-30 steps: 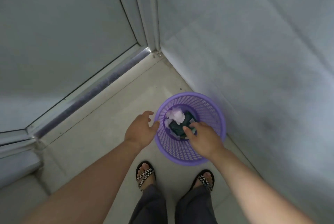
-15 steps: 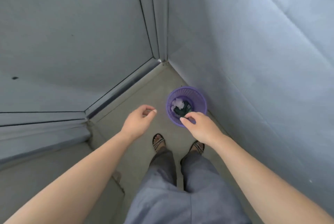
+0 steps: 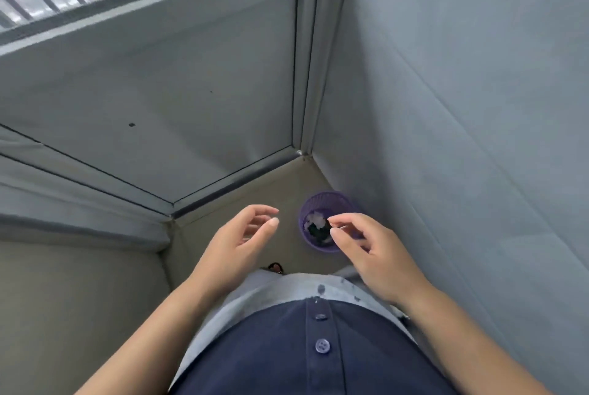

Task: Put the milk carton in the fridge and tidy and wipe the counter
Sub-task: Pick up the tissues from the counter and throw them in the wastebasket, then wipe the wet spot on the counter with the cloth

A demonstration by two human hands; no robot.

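Nearest is a navy buttoned shirt (image 3: 318, 350). Above it the left hand (image 3: 237, 246) and right hand (image 3: 371, 254) float in the air, both empty, fingers loosely curled and spread apart. Beyond them a purple mesh bin (image 3: 307, 209) stands on the floor (image 3: 280, 184) in the corner against the grey wall (image 3: 462, 107), holding white and dark scraps. No milk carton is in view.
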